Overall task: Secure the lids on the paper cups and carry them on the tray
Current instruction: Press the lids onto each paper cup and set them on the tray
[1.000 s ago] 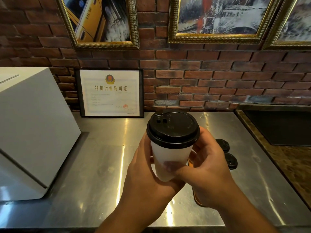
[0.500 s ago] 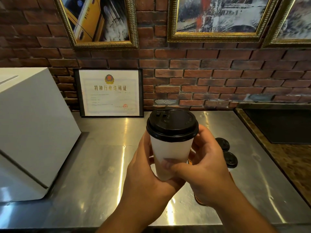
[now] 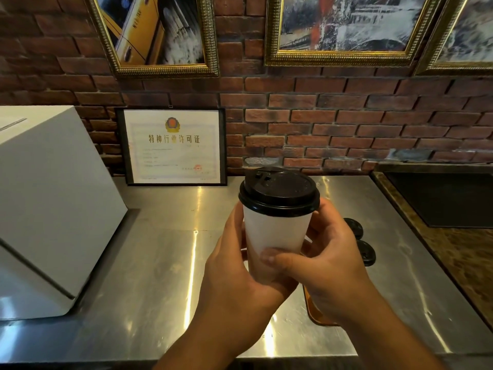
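The white paper cup was held upright above the steel counter, long axis vertical, its black lid appearing level on the rim. The left hand and right hand both clasped its lower wall. The tray lay below, nearer the right hand, largely hidden.

A: Left side?
B: White box on steel counter. Just beside it, 1 framed certificate stands against the brick wall.
A: Above?
B: 3 gold-framed pictures, all cropped by the top edge.
A: Right?
B: Dark recessed panel in a brown mottled surface.
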